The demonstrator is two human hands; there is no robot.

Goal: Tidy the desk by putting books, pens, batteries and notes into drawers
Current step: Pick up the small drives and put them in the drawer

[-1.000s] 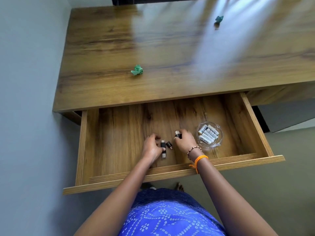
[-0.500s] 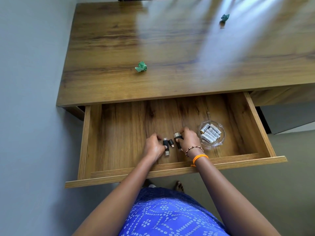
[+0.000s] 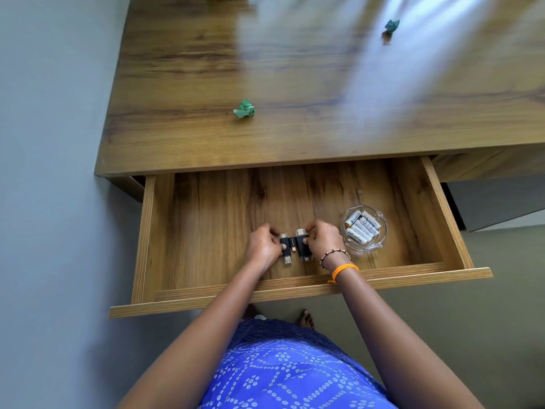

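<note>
The wooden drawer [image 3: 442, 208] is pulled out under the desk top. On its floor lie three small black stick-like devices with metal ends. My left hand [image 3: 262, 246] pinches the left device [image 3: 285, 251]. My right hand [image 3: 323, 240] pinches the right device [image 3: 301, 245]. A shorter black piece [image 3: 292, 242] lies between them. A glass dish [image 3: 345, 231] holding several white batteries [image 3: 361, 227] stands just right of my right hand. Two crumpled green notes lie on the desk, one near the front left [image 3: 244, 108], one far back right [image 3: 391, 26].
The desk top [image 3: 324, 84] stretches beyond the drawer, with glare across its right half. A grey wall runs along the left. The drawer's left half is bare wood. My feet and the floor show below the drawer front [image 3: 295, 296].
Both hands have drawn the black devices together into a side-by-side row; the right one was turned upright beside the others. The dish and notes have not moved.
</note>
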